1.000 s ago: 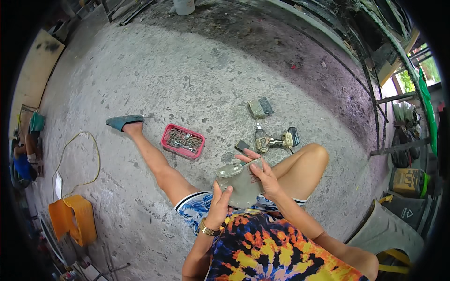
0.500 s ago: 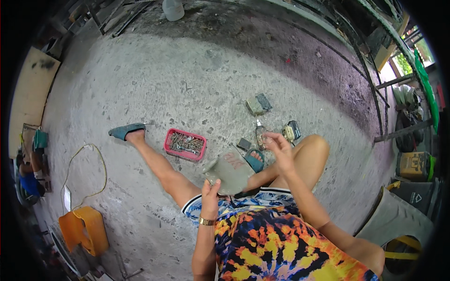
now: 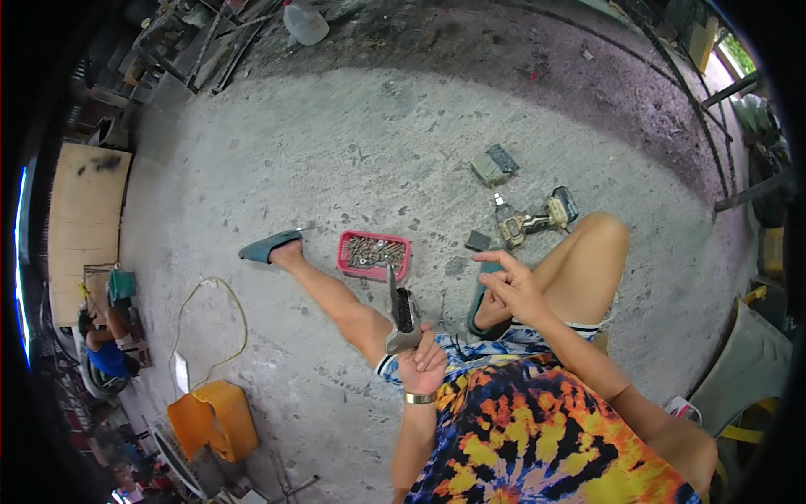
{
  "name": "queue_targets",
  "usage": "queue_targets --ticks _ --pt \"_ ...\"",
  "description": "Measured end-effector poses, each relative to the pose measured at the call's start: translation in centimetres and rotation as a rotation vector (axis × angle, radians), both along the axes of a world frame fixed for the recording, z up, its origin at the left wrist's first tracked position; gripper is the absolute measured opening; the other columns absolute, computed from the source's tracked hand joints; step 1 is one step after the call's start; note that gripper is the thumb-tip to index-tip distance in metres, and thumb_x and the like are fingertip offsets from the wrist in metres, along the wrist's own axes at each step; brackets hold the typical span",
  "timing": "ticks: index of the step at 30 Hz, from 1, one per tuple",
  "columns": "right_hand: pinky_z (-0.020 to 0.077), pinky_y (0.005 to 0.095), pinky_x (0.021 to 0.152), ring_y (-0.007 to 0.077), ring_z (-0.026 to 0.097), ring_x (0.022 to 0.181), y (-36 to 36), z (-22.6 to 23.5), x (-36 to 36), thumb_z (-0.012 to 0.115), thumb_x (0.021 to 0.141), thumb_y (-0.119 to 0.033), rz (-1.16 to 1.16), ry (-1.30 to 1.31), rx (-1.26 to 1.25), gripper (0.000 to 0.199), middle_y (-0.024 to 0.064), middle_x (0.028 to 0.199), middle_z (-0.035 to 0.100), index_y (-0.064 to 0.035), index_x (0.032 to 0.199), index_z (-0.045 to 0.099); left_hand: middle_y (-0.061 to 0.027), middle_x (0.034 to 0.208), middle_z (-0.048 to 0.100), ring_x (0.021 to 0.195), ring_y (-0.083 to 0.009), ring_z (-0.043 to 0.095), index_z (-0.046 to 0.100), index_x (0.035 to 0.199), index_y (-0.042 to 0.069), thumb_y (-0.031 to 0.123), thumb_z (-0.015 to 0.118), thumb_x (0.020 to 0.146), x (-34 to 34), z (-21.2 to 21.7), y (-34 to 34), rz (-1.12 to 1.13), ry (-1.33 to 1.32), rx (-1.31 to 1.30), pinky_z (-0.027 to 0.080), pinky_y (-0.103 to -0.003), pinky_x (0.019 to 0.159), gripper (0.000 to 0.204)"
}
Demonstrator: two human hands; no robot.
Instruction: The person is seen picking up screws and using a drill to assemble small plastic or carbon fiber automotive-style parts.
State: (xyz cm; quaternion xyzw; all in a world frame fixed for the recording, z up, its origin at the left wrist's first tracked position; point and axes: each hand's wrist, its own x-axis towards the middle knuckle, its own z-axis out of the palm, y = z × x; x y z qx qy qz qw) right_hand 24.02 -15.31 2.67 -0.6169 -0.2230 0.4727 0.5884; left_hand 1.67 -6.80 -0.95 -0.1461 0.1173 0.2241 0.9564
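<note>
My left hand (image 3: 422, 359), a metal-band watch at its wrist, is closed round the lower end of a grey sheet-like piece (image 3: 403, 332). The piece is tipped up nearly edge-on, showing a dark, hollow-looking side; its exact kind is unclear. To the right, my right hand (image 3: 514, 288) hovers above my bent leg, index finger stretched out and the others partly curled. Nothing shows between its fingers. Just beyond the grey piece sits a pink basket (image 3: 342, 254) of bolts and other small hardware. A cordless impact driver (image 3: 525, 225) lies on the floor beyond my right hand.
Near the driver are a small dark block (image 3: 478, 240) and a greenish-grey block (image 3: 494, 165). An orange plastic stool (image 3: 227, 420) and a yellowish cable (image 3: 244, 323) lie left. A person in blue (image 3: 109, 357) is at far left. A translucent jug (image 3: 306, 23) stands at the back.
The grey piece has turned from broad face showing to nearly edge-on in my left hand. My right hand's pinched fingers have spread. The view has shifted, uncovering the driver.
</note>
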Motion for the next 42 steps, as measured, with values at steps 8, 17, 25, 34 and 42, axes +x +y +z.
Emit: queue_targets --ticks 8,17,25,34,42 --pt "0.0453 0.0297 0.087 0.0130 0.052 0.105 2.2 1.8 -1.1 0.062 0.090 -0.011 0.266 -0.037 0.156 0.049 0.0042 0.131 0.050 -0.0074 0.136 0.047 0.0023 0.042 0.039 0.031 -0.0049 0.031 0.041 0.095 0.004 0.013 0.043 0.099 1.6 2.1 -0.5 0.047 -0.395 0.063 0.023 -0.020 0.034 0.011" --pt "0.0380 0.0384 0.103 0.0246 0.039 0.133 2.9 5.9 -2.2 0.070 0.085 -0.016 0.565 -0.170 0.378 0.063 0.0092 0.146 0.041 -0.0064 0.141 0.042 0.0009 0.038 0.026 0.026 -0.0117 0.021 0.040 0.076 0.006 0.034 0.037 0.102 -0.8 -1.2 -0.8 -0.331 -0.561 0.198 0.016 -0.028 0.029 0.038" --pt "0.0316 0.0386 0.110 0.0275 0.040 0.132 2.5 6.7 -2.0 0.072 0.081 -0.014 0.744 -0.276 0.370 0.072 0.0144 0.142 0.042 -0.0027 0.143 0.037 -0.0033 0.055 0.046 0.044 -0.0161 0.044 0.048 0.112 0.002 0.044 0.063 0.087 0.0 -6.7 -2.8 -0.509 -0.943 0.043 0.032 -0.030 0.046 0.051" --pt "0.0337 0.0366 0.107 0.0259 0.045 0.125 2.6 6.8 -2.2 0.073 0.077 -0.012 0.731 -0.277 0.312 0.075 0.0135 0.132 0.047 -0.0032 0.143 0.039 -0.0074 0.057 0.055 0.043 -0.0171 0.049 0.047 0.105 0.002 0.037 0.045 0.100 2.6 -3.4 -1.2 -0.553 -1.090 0.126 0.037 -0.032 0.042 0.035" --pt "0.0340 0.0361 0.106 0.0255 0.044 0.125 2.9 6.5 -2.4 0.074 0.078 -0.014 0.741 -0.217 0.260 0.073 0.0132 0.133 0.047 -0.0053 0.143 0.041 -0.0097 0.056 0.053 0.039 -0.0149 0.044 0.049 0.118 -0.002 0.036 0.043 0.099 2.0 -3.0 -1.9 -0.483 -1.038 0.025 0.028 -0.029 0.043 0.043"
